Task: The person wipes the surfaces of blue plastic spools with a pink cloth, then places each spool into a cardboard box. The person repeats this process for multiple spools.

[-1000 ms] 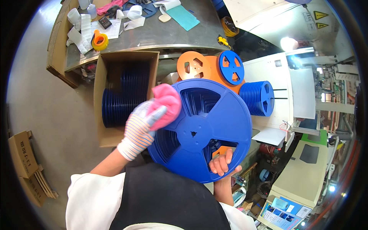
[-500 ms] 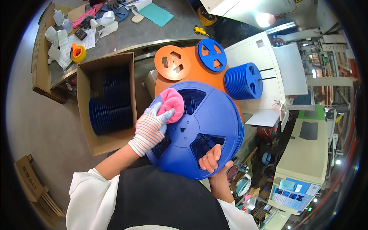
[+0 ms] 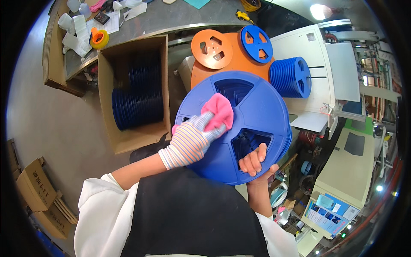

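Note:
I hold a large blue plastic reel flat in front of my chest. My right hand, bare, grips its near rim with the fingers hooked into one of the cut-out windows. My left hand wears a striped knit glove and presses a pink cloth onto the reel's face near the hub.
An open cardboard box with several blue reels standing on edge sits to the left. Orange reels, a small blue reel and a stack of blue reels lie ahead. A cluttered workbench is beyond; folded cartons lie lower left.
The pink cloth and my gloved left hand have slid from the reel's upper left edge toward its middle. My right hand keeps its grip on the near rim.

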`<state>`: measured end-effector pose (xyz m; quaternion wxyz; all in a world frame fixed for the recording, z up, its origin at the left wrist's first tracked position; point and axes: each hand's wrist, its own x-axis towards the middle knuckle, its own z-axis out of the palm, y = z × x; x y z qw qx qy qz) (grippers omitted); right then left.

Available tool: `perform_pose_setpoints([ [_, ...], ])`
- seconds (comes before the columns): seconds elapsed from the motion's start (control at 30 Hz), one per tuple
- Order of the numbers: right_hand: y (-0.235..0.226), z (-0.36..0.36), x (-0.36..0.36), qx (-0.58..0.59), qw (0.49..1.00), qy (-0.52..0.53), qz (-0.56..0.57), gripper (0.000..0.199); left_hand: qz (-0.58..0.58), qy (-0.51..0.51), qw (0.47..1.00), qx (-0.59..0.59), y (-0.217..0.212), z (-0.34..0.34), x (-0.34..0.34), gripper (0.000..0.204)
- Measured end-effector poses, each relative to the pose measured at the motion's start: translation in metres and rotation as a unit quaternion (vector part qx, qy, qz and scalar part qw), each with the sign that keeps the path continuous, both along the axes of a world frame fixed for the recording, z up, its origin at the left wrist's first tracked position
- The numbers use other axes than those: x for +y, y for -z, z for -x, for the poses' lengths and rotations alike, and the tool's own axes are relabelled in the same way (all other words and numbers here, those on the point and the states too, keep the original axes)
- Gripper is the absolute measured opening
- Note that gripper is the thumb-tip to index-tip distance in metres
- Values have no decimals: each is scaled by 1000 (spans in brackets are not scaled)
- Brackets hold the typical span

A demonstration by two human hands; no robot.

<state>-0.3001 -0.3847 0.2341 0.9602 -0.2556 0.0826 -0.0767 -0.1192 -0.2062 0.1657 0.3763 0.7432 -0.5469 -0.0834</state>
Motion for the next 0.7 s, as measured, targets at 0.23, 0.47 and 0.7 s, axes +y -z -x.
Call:
perform_pose_setpoints([
  [0.23,0,-5,6,6,999,44,-5,37,-166,-161,973,-13,47,-52,45,41],
  [0.47,5,-17,1,-53,994,83,-36,36,-153,-95,981,-73,27,-45,92,73],
  [0.7,1,-38,3,-45,996,69,-33,33,-247,38,962,-114,6,-30,71,65],
])
